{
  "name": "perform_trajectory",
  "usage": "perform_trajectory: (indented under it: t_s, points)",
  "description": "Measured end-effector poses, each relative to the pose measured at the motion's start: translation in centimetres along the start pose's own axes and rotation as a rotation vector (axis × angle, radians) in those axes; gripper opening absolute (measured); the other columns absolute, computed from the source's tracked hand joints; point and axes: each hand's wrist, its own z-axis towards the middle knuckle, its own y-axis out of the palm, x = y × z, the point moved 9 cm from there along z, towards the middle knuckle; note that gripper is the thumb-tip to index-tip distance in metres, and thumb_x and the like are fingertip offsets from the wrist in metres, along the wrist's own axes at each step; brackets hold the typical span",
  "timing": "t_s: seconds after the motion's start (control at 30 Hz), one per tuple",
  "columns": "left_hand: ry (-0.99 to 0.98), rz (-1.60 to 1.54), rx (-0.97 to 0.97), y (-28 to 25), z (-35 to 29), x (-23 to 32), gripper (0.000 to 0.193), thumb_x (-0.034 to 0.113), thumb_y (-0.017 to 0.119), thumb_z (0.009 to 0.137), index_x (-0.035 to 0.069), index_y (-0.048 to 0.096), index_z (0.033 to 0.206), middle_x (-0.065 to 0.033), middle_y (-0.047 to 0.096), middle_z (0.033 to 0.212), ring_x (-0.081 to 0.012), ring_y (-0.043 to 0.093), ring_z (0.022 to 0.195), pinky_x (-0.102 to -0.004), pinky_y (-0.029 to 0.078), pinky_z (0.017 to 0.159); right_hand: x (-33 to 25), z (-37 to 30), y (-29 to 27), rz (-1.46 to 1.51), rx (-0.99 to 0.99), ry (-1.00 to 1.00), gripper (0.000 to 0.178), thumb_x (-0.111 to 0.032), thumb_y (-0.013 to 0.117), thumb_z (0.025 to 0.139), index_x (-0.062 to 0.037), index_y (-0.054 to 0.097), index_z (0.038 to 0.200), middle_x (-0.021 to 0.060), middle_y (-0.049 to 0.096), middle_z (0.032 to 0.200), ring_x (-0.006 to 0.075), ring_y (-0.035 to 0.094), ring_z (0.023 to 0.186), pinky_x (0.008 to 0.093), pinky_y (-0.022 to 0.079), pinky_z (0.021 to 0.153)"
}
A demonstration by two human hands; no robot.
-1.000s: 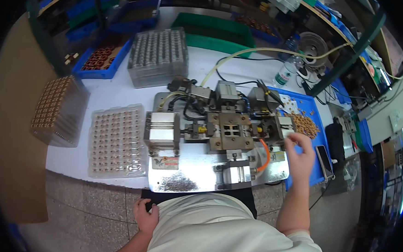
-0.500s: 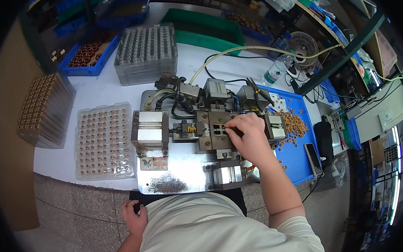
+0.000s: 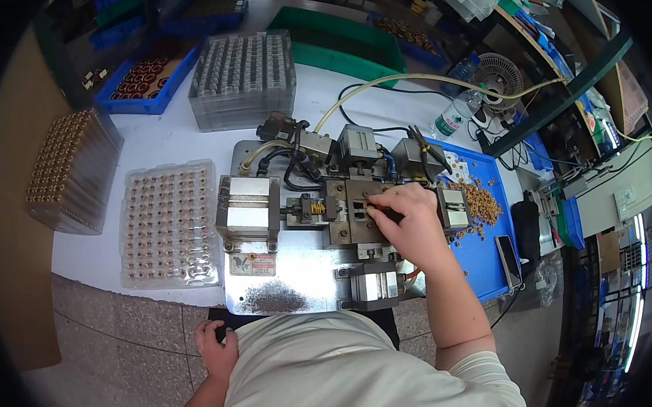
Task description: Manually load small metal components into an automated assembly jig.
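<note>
Right hand is reaching over the dark block at the middle of the metal press fixture, its fingers curled and pinched at the block's slot; it seems to be gripping a small part there, though the part itself is too small to make out. Left hand is resting closed over the near edge of the bench, just below the fixture's steel base plate. A clear tray of small brass parts is lying just left of the fixture, and a loose pile of brass pieces is sitting on the blue tray to the right hand's right.
</note>
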Motion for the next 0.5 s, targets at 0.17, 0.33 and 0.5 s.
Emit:
perform_trajectory:
  t_s: [0.17, 0.33, 0.5]
  points:
    - [-0.029, -0.011, -0.011, 0.1, 0.0, 0.0, 0.025, 0.012, 0.068, 0.08, 0.005, 0.066, 0.104, -0.0177, 0.057, 0.119, -0.0344, 0.055, 0.111, -0.0397, 0.043, 0.098, -0.1, -0.1, 0.2, -0.153, -0.039, 0.005, 0.009, -0.006, 0.075, 0.081, -0.0081, 0.076, 0.09, -0.0008, 0.071, 0.091, 0.0183, 0.057, 0.087, 0.036, 0.036, 0.094]
    - [-0.027, -0.028, -0.001, -0.1, -0.1, 0.3, 0.025, 0.012, 0.067, 0.08, 0.005, 0.066, 0.104, -0.0174, 0.057, 0.12, -0.0342, 0.055, 0.11, -0.0394, 0.044, 0.097, -1.5, 0.2, 0.5, -0.206, -0.004, -0.164, 0.004, -0.008, 0.073, 0.083, -0.0088, 0.075, 0.086, -0.0025, 0.068, 0.09, 0.0186, 0.053, 0.084, 0.0387, 0.035, 0.092]
    - [-0.009, -0.005, 0.002, -0.2, 0.0, 0.5, 0.022, 0.008, 0.065, 0.082, 0.003, 0.065, 0.104, -0.0165, 0.057, 0.119, -0.0317, 0.055, 0.109, -0.0359, 0.044, 0.096, -1.1, 0.2, 0.6, -0.159, -0.016, -0.208, 0.002, -0.007, 0.072, 0.084, -0.0088, 0.074, 0.084, -0.0033, 0.068, 0.089, 0.0191, 0.052, 0.084, 0.0402, 0.034, 0.091]
